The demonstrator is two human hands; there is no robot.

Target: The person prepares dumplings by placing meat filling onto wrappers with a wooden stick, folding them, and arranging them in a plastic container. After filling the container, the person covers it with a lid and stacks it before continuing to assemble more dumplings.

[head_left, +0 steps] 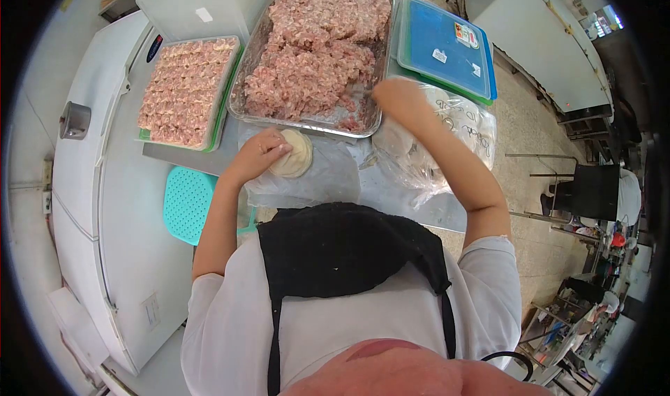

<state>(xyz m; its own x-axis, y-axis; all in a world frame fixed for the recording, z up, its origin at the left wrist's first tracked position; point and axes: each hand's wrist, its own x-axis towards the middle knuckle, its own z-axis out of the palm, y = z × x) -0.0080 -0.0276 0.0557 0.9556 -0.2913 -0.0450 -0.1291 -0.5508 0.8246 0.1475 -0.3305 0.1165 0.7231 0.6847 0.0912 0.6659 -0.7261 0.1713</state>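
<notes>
A stack of round, pale dough wrappers (296, 157) lies on a clear plastic sheet (328, 179). My left hand (259, 153) has its fingers bent over the stack's left edge, touching it. Beyond it stands a large foil-like tray (307, 125) of ground meat (317, 54). My right hand (396, 96) is at the tray's lower right corner, its fingers closed around a thin utensil that reaches into the meat; the utensil is blurred. At the left, rows of filled pieces (187, 89) sit in a green-edged tray (216, 141).
Blue and green lids (447, 47) are stacked at the right, above a plastic bag with writing (464, 127). A turquoise perforated basket (188, 204) hangs by the table's left edge. White freezers (146, 256) stand at the left. Farther right are stools and a person (628, 193).
</notes>
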